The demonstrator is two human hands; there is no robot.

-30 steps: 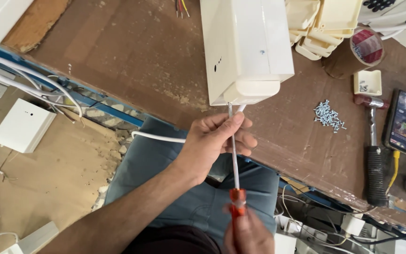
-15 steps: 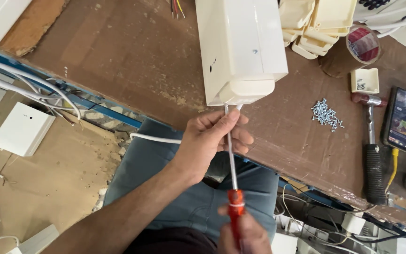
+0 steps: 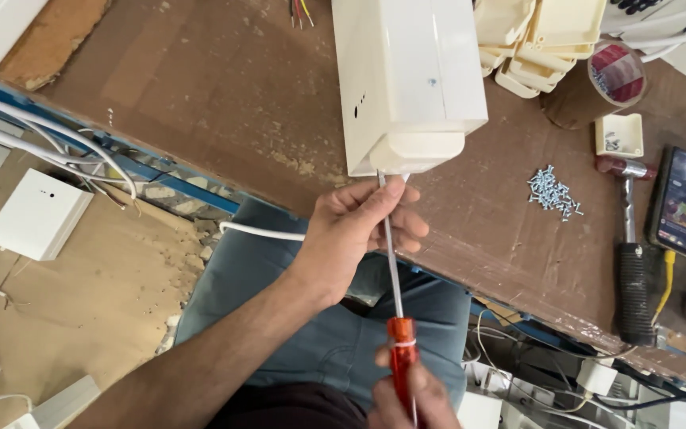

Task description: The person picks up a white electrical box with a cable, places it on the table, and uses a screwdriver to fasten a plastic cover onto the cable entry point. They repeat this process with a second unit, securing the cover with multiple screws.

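Worn brown workbench (image 3: 200,103): cream box (image 3: 406,79) overhung near edge, left hand (image 3: 355,230) pinching screwdriver (image 3: 395,294) shaft beneath it, right hand (image 3: 410,397) gripping handle; tip could slip, box could tip.

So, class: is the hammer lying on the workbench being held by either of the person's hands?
No: the hammer lies untouched at the right, while the left hand steadies the screwdriver shaft and the right hand grips its orange handle.
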